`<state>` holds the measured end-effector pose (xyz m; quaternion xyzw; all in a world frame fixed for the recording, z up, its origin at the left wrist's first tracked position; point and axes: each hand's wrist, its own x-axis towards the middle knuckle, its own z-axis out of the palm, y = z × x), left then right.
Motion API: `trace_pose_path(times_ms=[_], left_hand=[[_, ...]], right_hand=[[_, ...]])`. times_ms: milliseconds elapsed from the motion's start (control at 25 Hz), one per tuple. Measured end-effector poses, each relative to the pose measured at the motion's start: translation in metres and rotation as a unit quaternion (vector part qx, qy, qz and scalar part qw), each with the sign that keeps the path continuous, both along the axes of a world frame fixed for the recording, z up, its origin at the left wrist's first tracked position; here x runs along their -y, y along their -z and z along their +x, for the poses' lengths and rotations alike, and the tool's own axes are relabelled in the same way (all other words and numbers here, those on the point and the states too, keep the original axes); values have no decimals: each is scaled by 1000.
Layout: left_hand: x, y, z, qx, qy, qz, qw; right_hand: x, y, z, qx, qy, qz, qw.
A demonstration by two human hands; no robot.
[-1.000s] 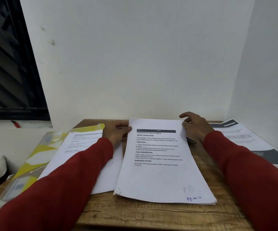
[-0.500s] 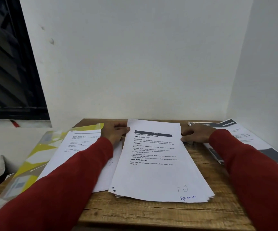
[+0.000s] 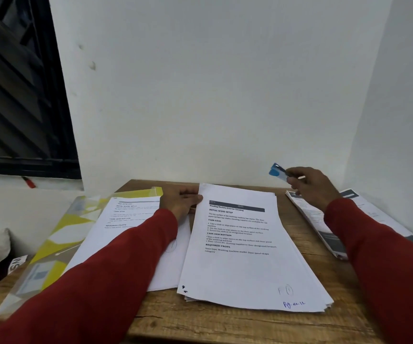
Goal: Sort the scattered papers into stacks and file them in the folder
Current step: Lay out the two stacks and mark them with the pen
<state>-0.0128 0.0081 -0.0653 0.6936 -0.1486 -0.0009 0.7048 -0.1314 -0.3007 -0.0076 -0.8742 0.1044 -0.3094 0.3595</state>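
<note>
left hand (image 3: 180, 203) pinches the middle stack's (image 3: 245, 256) top corner; right hand (image 3: 309, 186) grips a blue stapler (image 3: 278, 172). loose lower sheets could get fastened crooked.

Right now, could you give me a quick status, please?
Left hand holds middle stack. Right hand pinches blue stapler, raised. Nothing blocking.
</note>
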Motion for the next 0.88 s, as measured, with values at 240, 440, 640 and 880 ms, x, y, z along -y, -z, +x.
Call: trace_pose_path(times_ms=[240,440,640,880], left_hand=[[1,0,3,-8,10,-22,1000],[5,-4,2,-10,14,-20,1000],[4,-6,3,-10,21,-22,999],[4,-4,-1,-6,6,-3,1000]], right_hand=[[-60,-40,45,-25,-185,-199,962],[-84,-34,70,-21,-218,-186,958],[-82,-33,77,0,-224,-167,960],[-79,-37,75,3,-232,-207,951]])
